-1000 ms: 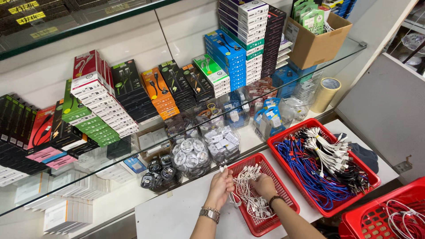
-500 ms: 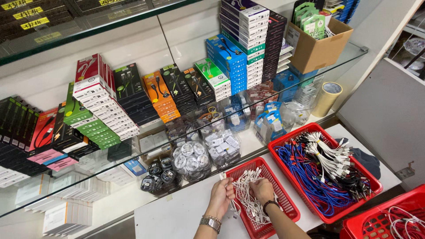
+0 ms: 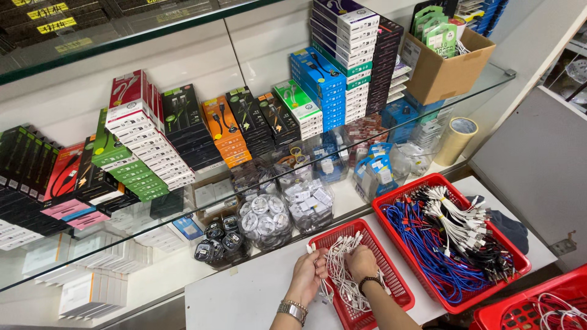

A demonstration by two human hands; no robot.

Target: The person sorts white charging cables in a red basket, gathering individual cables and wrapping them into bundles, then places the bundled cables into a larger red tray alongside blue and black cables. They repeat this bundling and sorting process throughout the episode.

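Left hand [image 3: 309,269]: fingers closed on white cables [image 3: 342,269], now at the small red basket's [image 3: 391,278] left rim; a second ago it was lifted higher.
Right hand [image 3: 362,264]: fingers curled into the same bundle, inside the basket.
Change: bundle lowered, gathered tighter.
Surface: white table [image 3: 244,299].
Room: glass shelf [image 3: 183,214] beyond the fingers, boxed stock.
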